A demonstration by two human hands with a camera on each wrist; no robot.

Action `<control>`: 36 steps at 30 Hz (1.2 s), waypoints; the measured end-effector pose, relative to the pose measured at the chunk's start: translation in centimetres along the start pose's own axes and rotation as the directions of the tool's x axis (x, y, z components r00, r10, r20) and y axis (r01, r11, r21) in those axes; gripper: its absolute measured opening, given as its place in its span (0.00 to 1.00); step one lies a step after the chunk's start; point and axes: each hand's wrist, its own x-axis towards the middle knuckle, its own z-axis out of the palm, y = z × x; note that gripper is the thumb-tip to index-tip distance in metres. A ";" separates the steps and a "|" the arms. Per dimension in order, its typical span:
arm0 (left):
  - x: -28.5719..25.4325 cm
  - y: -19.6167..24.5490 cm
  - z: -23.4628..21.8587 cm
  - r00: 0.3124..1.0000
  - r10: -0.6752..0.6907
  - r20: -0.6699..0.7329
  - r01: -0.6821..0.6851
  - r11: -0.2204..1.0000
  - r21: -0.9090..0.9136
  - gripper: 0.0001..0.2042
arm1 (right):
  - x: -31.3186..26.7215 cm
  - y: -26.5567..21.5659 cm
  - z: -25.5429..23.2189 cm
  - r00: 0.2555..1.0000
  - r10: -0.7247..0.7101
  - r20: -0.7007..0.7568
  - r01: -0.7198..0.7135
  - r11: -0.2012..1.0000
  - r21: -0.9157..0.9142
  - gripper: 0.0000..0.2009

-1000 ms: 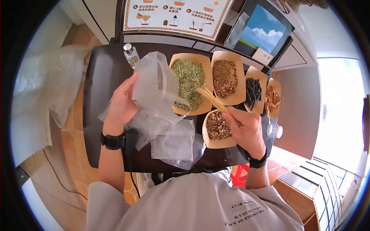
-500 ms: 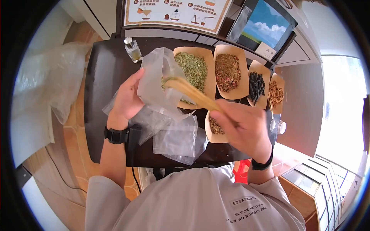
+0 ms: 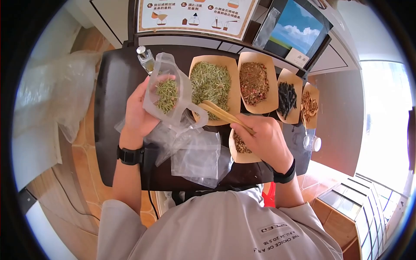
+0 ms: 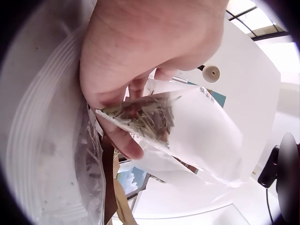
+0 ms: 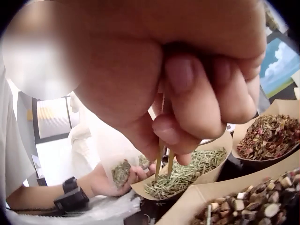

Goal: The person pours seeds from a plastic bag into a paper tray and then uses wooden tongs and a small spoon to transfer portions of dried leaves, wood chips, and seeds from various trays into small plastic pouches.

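Note:
My left hand [image 3: 141, 108] holds a white translucent filter bag [image 3: 185, 86] by its side, mouth facing up. Dried green needle-like herb [image 3: 167, 96] lies inside it. The left wrist view shows the herb through the wall of the bag, with the thumb [image 4: 124, 142] on one side and fingers beyond. In my right hand [image 3: 265, 139] are wooden tongs [image 3: 225, 116], gripped between thumb and fingers. Their tips reach the near edge of a paper tray [image 3: 235, 86] heaped with the same green herb [image 5: 187, 171]; the right wrist view shows them down among the needles.
More paper trays hold a reddish-brown mix [image 3: 255, 84], dark strips [image 3: 287, 99], tan slices [image 3: 308, 106] and chopped brown pieces [image 3: 240, 145]. A glass bottle [image 3: 145, 60] stands behind the bag. Clear plastic bags [image 3: 195, 158] lie in front. An instruction sign [image 3: 195, 17] stands behind.
The tongs went from over the trays left to the bag's mouth, then back to the green herb tray. The bag has turned so its mouth and the herb inside show.

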 end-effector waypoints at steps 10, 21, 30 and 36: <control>-0.1 -0.2 0.5 0.997 -0.079 -0.011 0.079 0.995 0.055 0.25 | -2.1 0.8 -2.4 0.958 0.281 -0.056 -0.279 0.960 0.033 0.08; -0.3 -0.2 0.2 0.979 -0.194 0.071 0.185 0.976 0.111 0.24 | -0.6 -0.9 0.7 0.989 0.138 -0.045 -0.141 0.986 -0.093 0.13; -0.3 -0.2 0.3 0.981 -0.186 0.059 0.178 0.977 0.113 0.25 | -0.6 -0.2 1.3 0.994 0.103 -0.043 -0.102 0.995 0.014 0.11; -0.4 0.1 0.5 0.991 -0.085 0.105 0.071 0.990 0.124 0.24 | -1.3 0.1 0.4 0.975 0.172 -0.140 -0.156 0.981 0.116 0.09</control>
